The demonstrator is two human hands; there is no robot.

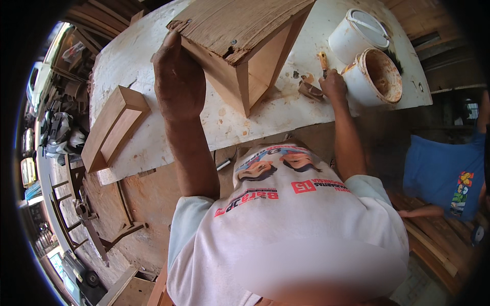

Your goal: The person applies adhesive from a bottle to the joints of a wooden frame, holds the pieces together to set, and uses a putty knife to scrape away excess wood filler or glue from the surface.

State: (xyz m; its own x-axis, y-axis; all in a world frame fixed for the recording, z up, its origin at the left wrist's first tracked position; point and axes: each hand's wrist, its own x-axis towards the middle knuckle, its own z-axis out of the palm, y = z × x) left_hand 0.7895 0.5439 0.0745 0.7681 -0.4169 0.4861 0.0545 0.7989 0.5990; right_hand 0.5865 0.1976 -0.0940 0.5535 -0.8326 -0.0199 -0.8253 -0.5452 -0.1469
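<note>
A tall wooden box frame point(239, 76) stands tilted toward me on the white table, with a rough-edged, chipped board point(240, 25) across its top. My left hand point(179, 81) is closed on the left corner of this box, its thumb end near the board's edge. To the right of the box, my right hand point(334, 84) is closed on a putty knife. A yellow handle point(322, 61) sticks up past the fingers, and a brown-smeared blade point(310, 91) shows left of them. I cannot tell whether both belong to one tool.
An open white bucket point(356, 81) smeared with brown paste leans beside my right hand, and a lidded white bucket point(349, 38) stands behind it. A smaller wooden frame point(115, 127) lies on the stained white table point(224, 133) at left. A person in blue point(434, 173) is at the right.
</note>
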